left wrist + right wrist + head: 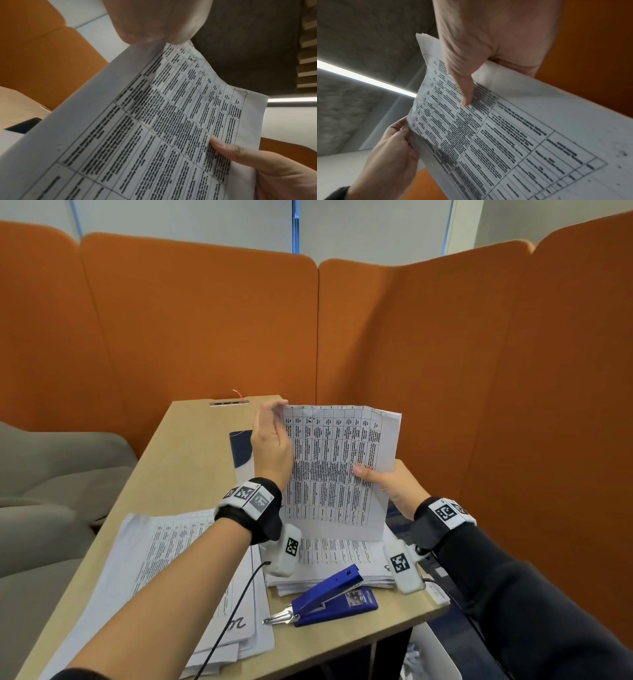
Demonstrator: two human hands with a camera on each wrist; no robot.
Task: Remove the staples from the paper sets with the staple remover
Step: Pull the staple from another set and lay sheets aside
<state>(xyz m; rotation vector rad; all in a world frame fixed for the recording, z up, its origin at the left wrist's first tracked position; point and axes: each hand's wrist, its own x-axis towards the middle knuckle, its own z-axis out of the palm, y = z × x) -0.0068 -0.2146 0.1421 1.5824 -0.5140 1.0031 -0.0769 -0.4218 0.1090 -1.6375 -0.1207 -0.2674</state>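
A: So, could any writing be read?

B: Barely. The paper set (337,470) carried a printed table, too blurred to make out. A handwritten squiggle sat on the left pile (191,583), unreadable.

A: And the hands?

B: Both raised at centre frame. The left hand (270,443) pinched the set's upper left corner; the right hand (387,484) gripped its right edge, thumb (464,86) pressed flat on the print.

A: How did the set lie?

B: Upright, long axis vertical, printed face toward the camera, above the desk (185,446).

A: The remover?

B: The blue staple remover (329,599) lay lower centre, metal tip pointing lower left, touched by neither hand.
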